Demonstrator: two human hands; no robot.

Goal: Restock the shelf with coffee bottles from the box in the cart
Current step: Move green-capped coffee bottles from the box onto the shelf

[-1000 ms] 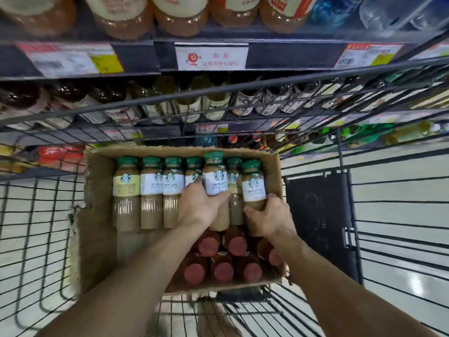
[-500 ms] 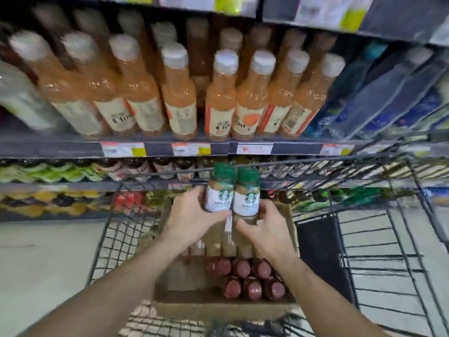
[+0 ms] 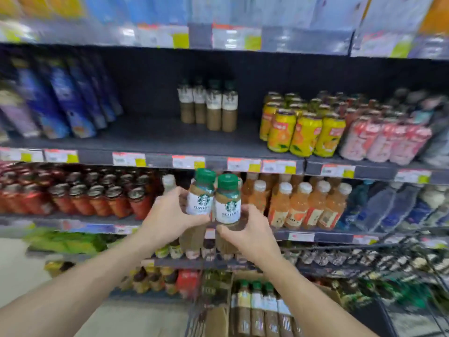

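Observation:
My left hand [image 3: 167, 218] grips a green-capped coffee bottle [image 3: 200, 203] with a white label. Right beside it, my right hand [image 3: 250, 233] grips a second coffee bottle [image 3: 227, 205]. Both bottles are upright, side by side, raised in front of the shelving, below the dark shelf [image 3: 155, 139]. On that shelf several matching coffee bottles [image 3: 209, 105] stand in a small group toward the back, with bare shelf to their left and in front. The cardboard box [image 3: 218, 319] in the cart at the bottom holds more coffee bottles [image 3: 257, 305].
Blue packs [image 3: 63, 103] lean at the shelf's left; yellow cans [image 3: 301, 132] and pink cans [image 3: 384, 142] fill its right. Below are red cans [image 3: 80, 198] and orange bottles [image 3: 301, 205]. The cart's black wire frame [image 3: 413, 276] runs along the lower right.
Both hands lifted a coffee bottle each out of the box in the cart and raised them. The view swung up from the cart to the shelves.

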